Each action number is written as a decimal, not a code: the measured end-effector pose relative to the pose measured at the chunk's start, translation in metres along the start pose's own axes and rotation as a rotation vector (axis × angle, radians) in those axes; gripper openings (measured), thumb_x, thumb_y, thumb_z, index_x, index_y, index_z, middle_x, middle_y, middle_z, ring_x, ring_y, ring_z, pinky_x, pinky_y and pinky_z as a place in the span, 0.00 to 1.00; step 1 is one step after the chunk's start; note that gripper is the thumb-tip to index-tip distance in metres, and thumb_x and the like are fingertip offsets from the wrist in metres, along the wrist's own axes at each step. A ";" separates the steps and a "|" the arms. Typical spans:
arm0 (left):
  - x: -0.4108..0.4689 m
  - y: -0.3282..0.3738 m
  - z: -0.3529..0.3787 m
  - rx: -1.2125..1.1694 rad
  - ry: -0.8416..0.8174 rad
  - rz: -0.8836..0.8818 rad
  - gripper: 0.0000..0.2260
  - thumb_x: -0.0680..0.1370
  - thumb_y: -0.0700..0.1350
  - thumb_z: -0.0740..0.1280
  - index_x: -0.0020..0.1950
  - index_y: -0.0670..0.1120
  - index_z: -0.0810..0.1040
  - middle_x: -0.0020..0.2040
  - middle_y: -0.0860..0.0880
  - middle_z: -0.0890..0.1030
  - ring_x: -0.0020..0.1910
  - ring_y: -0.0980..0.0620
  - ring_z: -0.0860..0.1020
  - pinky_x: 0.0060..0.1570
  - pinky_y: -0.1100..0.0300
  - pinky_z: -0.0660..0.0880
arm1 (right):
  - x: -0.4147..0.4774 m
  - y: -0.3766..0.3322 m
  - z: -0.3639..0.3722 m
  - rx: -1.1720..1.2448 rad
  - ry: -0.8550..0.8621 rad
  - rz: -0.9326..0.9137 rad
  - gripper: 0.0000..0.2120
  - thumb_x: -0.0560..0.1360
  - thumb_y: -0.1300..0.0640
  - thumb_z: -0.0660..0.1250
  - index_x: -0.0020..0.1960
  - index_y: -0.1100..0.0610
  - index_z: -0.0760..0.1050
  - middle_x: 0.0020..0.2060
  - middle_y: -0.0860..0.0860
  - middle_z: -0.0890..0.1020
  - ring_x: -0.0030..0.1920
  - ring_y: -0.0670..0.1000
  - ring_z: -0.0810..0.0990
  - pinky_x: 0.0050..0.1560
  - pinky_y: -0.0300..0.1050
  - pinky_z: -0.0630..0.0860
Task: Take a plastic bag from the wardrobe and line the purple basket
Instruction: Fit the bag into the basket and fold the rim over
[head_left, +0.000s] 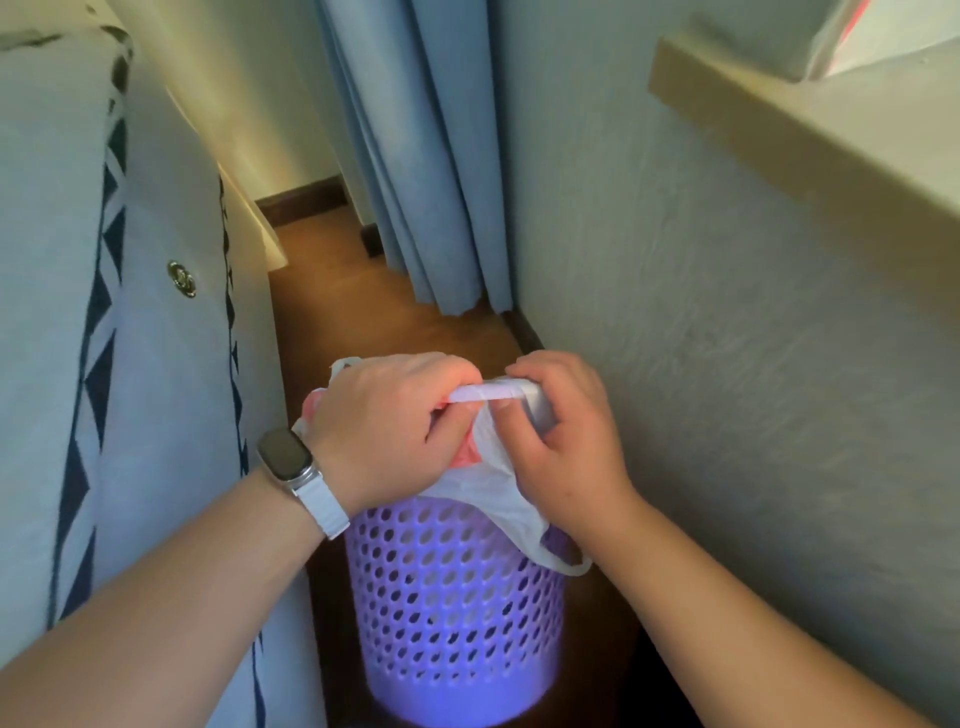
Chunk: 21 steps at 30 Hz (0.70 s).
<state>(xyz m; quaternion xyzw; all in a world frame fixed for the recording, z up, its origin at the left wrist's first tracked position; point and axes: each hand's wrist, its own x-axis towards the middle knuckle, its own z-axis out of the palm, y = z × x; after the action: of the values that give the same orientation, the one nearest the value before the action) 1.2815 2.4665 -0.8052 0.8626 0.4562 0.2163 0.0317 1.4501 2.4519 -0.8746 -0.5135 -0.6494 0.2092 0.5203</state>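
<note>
Both hands work a white plastic bag (488, 480) directly above the purple basket (457, 613), which stands on the wooden floor (395, 322) in a narrow gap between a patterned bed cover (104, 312) on the left and a pale wall (701, 312) on the right. The left hand (384, 431), with a watch (285, 460) on its wrist, has its fingers curled shut around a bunched part of the bag. The right hand (561, 436) pinches the film too, its fingers closed on a rolled white edge stretched taut between the two hands. The rest of the bag hangs loose — one handle loop droops over the near right side of the basket's rim, touching it. The bag does not look opened out or seated in the basket yet.

The film looks very light, limp and slippery; it holds no shape of its own and its layers probably cling together. The sensible place to take hold is the mouth edge or the handle loops, with a fingertip pinch on each side so the layers can be rubbed apart. The basket is rigid perforated plastic and probably light, so tugging the film over its rim could tip or slide it. A blue curtain (415, 156) hangs beyond.
</note>
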 end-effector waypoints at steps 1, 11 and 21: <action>0.001 -0.004 -0.001 -0.001 0.002 -0.005 0.08 0.76 0.50 0.61 0.44 0.50 0.79 0.35 0.54 0.79 0.34 0.48 0.78 0.30 0.53 0.73 | 0.003 -0.001 0.004 0.005 -0.002 0.021 0.12 0.74 0.50 0.63 0.51 0.56 0.77 0.50 0.43 0.75 0.54 0.48 0.76 0.57 0.55 0.73; 0.006 -0.020 -0.004 0.012 0.075 -0.025 0.10 0.77 0.49 0.61 0.41 0.48 0.78 0.31 0.53 0.75 0.29 0.48 0.74 0.26 0.53 0.71 | 0.015 0.028 -0.002 0.071 -0.120 0.048 0.19 0.75 0.47 0.62 0.61 0.56 0.75 0.59 0.45 0.72 0.64 0.50 0.72 0.68 0.45 0.66; 0.005 -0.009 -0.006 -0.281 0.044 -0.032 0.11 0.77 0.52 0.63 0.42 0.46 0.78 0.32 0.56 0.76 0.29 0.51 0.79 0.28 0.51 0.73 | 0.018 0.013 -0.009 0.020 0.076 -0.070 0.09 0.73 0.54 0.64 0.46 0.60 0.76 0.44 0.52 0.77 0.46 0.54 0.75 0.50 0.55 0.72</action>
<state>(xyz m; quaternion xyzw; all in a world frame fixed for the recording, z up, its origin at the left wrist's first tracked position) 1.2746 2.4749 -0.8000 0.8372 0.4358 0.2966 0.1457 1.4651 2.4705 -0.8736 -0.4926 -0.6447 0.1777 0.5569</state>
